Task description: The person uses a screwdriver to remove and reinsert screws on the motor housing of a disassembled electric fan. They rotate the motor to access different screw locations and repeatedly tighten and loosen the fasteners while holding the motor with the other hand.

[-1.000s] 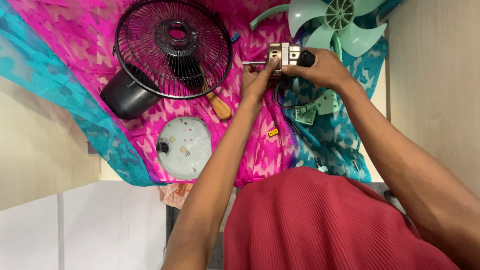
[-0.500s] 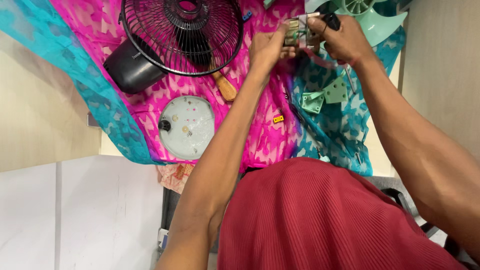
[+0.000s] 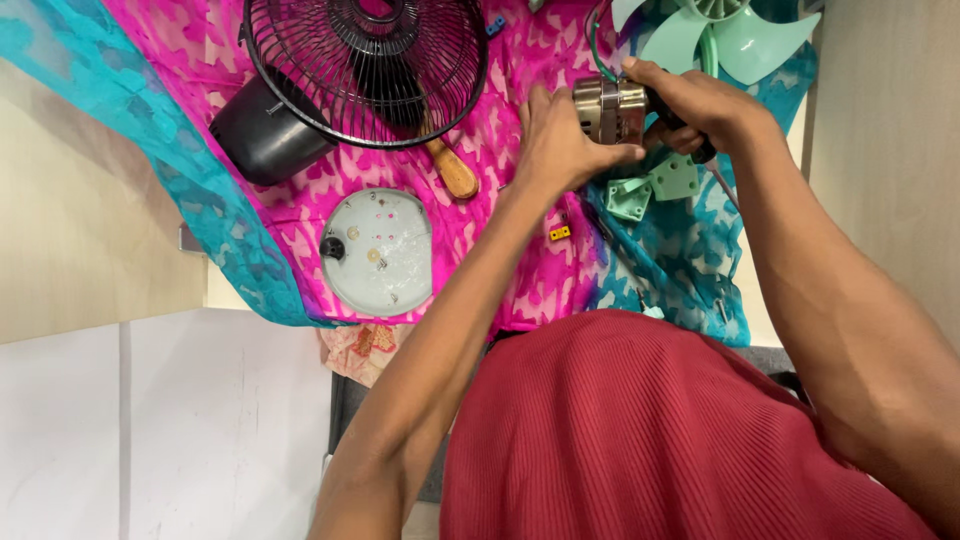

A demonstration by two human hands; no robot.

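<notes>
Fingers [image 3: 560, 150] clasp motor [image 3: 610, 108] (fan guard [image 3: 365, 65] beside).

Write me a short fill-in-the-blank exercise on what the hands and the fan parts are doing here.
1. Both hands, left hand and right hand, grip a small metal ____.
2. The black fan guard lies on a pink and ____ cloth.
3. The round white tray sits ____ the guard in the picture.
4. The fan blades are pale ____.

Missing words: motor; blue; below; green
</notes>
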